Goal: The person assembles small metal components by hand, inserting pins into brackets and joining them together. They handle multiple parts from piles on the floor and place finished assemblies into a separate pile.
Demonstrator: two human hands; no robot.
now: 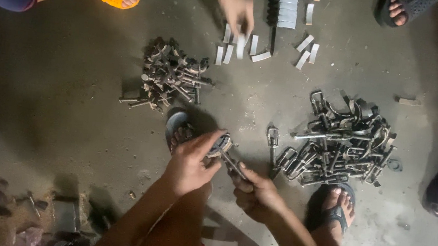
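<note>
Hands, left (190, 164) and right (255, 191), both closed around one metal clamp (223, 148).

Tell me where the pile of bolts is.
In the head view the bolt pile lies on the floor, upper left of the person's hands, left of the small metal strips and across from the bigger clamp pile on the right.

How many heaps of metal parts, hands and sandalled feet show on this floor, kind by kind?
Heaps of dark metal parts: 2, the bolt heap and the clamp heap
Hands: 3, the person's left hand and right hand on one metal clamp piece, plus another person's hand
Sandalled feet: 5
Total: 10
</note>
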